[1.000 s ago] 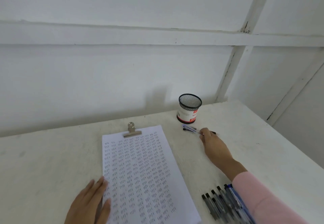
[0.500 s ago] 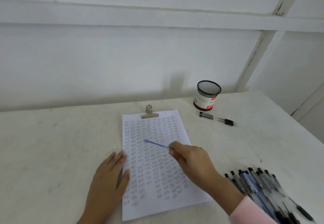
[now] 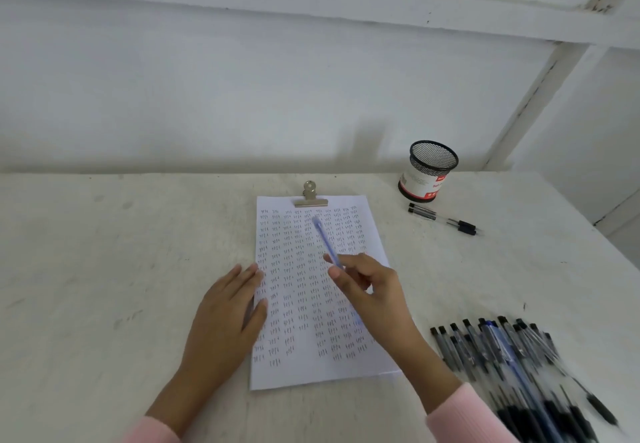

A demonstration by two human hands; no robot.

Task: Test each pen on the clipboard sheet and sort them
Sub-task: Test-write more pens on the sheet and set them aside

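White desk [image 3: 104, 269]: sheet [image 3: 304, 304] under clip. Blue pen [image 3: 325, 241] pinched in right hand [image 3: 374, 290] grip, slanting up-left beyond fingertips above sheet. Left hand [image 3: 228, 311] flat, released, on sheet edge.

Both arms wore pale pink long sleeves of finely ribbed knit fabric. The left sleeve's cuff [image 3: 152, 429] and the right sleeve's cuff [image 3: 460, 415] ended at the wrists. The left hand [image 3: 225, 318] and right hand [image 3: 374, 290] were bare.

A: Where's the blue pen [image 3: 325, 241]?
B: Slanting over the clipboard sheet [image 3: 311, 304], which is covered in small marks.
A: Others?
B: 2 black-capped pens [image 3: 441, 219] beside the mesh cup [image 3: 428, 170]; a pen pile [image 3: 512, 366] lower right.
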